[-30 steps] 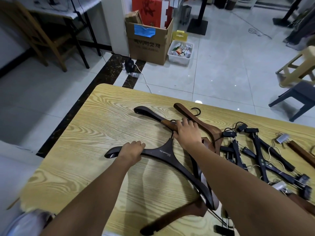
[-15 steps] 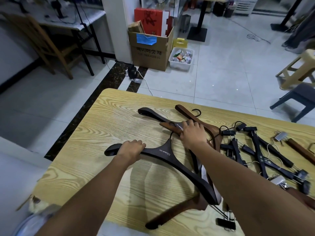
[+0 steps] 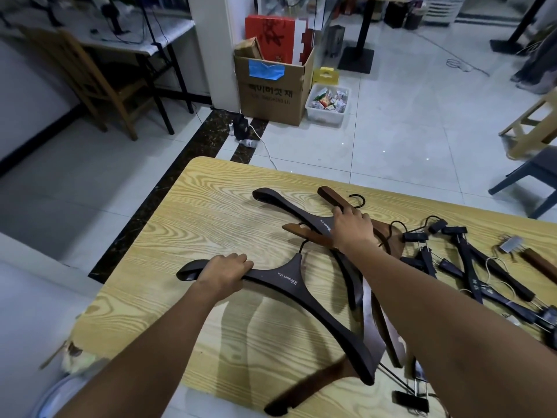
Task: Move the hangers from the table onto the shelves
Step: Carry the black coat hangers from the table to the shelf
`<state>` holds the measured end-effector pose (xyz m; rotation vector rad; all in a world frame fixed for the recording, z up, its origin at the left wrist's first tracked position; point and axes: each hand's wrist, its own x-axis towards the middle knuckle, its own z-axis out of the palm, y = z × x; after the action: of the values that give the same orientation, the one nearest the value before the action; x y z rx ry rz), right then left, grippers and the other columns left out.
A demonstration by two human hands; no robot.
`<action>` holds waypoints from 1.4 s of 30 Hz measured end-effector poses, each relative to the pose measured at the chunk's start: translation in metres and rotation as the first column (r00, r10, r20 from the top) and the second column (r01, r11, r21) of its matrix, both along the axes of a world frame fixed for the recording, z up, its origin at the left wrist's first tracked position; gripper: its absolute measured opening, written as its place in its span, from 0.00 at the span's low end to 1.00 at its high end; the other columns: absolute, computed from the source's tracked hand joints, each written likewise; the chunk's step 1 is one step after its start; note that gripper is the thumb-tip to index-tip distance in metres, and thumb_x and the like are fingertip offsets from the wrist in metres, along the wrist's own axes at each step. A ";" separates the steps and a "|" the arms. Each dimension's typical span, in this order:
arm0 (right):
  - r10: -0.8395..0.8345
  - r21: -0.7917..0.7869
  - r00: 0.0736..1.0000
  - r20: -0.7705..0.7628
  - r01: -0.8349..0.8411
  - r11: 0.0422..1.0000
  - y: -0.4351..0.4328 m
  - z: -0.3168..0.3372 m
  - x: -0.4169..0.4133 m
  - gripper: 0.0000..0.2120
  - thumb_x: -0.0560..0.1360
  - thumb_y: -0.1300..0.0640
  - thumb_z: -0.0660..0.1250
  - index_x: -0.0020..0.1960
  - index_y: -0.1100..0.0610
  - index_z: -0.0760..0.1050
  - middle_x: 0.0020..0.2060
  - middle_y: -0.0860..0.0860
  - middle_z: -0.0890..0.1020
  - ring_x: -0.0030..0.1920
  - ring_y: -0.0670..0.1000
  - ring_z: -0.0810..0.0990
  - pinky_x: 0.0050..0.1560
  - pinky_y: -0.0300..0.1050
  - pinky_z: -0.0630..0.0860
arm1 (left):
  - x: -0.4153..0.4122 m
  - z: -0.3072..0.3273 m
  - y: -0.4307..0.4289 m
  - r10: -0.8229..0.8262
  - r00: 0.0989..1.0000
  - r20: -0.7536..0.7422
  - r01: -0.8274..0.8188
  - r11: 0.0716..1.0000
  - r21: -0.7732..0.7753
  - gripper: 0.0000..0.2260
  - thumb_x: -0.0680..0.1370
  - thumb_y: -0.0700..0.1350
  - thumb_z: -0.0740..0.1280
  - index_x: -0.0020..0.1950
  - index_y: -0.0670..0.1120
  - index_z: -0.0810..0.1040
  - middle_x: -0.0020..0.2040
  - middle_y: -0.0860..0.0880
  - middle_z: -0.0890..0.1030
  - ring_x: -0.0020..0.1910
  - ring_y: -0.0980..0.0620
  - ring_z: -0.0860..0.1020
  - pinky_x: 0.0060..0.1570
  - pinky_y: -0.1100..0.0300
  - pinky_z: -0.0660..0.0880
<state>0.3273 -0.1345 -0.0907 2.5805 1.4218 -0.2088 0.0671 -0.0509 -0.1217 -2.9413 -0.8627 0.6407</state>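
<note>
**Q:** Where are the hangers seen?

**A:** All are seen lying on the table [image 3: 205, 218], none on a shelf. Nearest, a dark hanger [image 3: 301, 285] with broad, smooth, curved arms is laid flat. "IMPRESSION" is printed in pale letters at its neck; the short word before it is too small to be read. Its left arm is gripped by the left hand [image 3: 224, 274], fingers curled over the top edge.

**Q:** And the other hand?

**A:** The right hand [image 3: 352, 229] is laid, fingers bent, where a second dark hanger [image 3: 286, 203] is crossed by a brown wooden hanger [image 3: 333, 197]. Whether a grip is closed cannot be told. To the right, black clip hangers [image 3: 470, 267] with thin hooks are tangled in a heap.

**Q:** What is the table like?

**A:** A pale yellow top with bold wood grain and a rounded far-left corner is shown. Bare surface is left beyond and to the left of the hangers.

**Q:** What is seen beyond?

**A:** On the glossy tiled floor [image 3: 407, 125], a cardboard box [image 3: 271, 98] printed with Korean lettering and patched with blue paper [image 3: 266, 69] is stood beside a clear plastic tub [image 3: 325, 116] of packets. A wooden chair [image 3: 90, 82] is seen at far left.
</note>
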 end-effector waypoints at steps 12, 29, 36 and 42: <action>-0.025 -0.103 0.999 -0.028 0.022 0.994 0.023 -0.027 0.018 0.23 0.80 0.56 0.59 0.73 0.58 0.60 0.64 0.58 0.75 0.67 0.60 0.70 0.69 0.53 0.63 | -0.006 -0.018 0.019 -0.005 1.000 -0.012 0.005 1.000 0.008 0.13 0.77 0.42 0.59 0.62 0.47 0.69 0.59 0.48 0.72 0.61 0.48 0.70 0.50 0.54 0.68; -0.071 -0.057 0.990 -0.122 0.064 0.996 0.032 -0.044 0.023 0.19 0.81 0.54 0.57 0.70 0.60 0.63 0.65 0.59 0.73 0.67 0.60 0.70 0.64 0.51 0.67 | -0.004 -0.028 0.027 0.028 0.999 -0.041 -0.029 0.999 -0.045 0.17 0.78 0.42 0.59 0.66 0.49 0.67 0.61 0.49 0.71 0.62 0.48 0.70 0.52 0.54 0.68; -0.248 -0.124 0.942 -0.224 0.225 0.966 0.038 -0.052 0.021 0.29 0.78 0.45 0.63 0.72 0.58 0.58 0.61 0.59 0.78 0.63 0.59 0.75 0.60 0.50 0.70 | -0.006 -0.034 0.033 0.049 0.998 -0.032 -0.050 0.998 -0.048 0.18 0.77 0.43 0.59 0.67 0.50 0.68 0.61 0.50 0.72 0.62 0.49 0.71 0.52 0.54 0.69; -0.323 -0.124 0.887 -0.330 0.298 0.946 0.053 -0.063 0.027 0.34 0.76 0.57 0.68 0.75 0.57 0.52 0.55 0.58 0.79 0.56 0.58 0.79 0.44 0.47 0.72 | -0.001 -0.040 0.038 0.052 0.998 -0.022 -0.053 0.998 -0.040 0.17 0.77 0.41 0.59 0.65 0.48 0.70 0.59 0.48 0.73 0.60 0.47 0.72 0.48 0.54 0.68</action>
<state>0.3546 -0.0819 -0.1536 2.7978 1.0515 -0.7818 0.0660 -0.0133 -0.1613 -2.9503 -0.9389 0.6990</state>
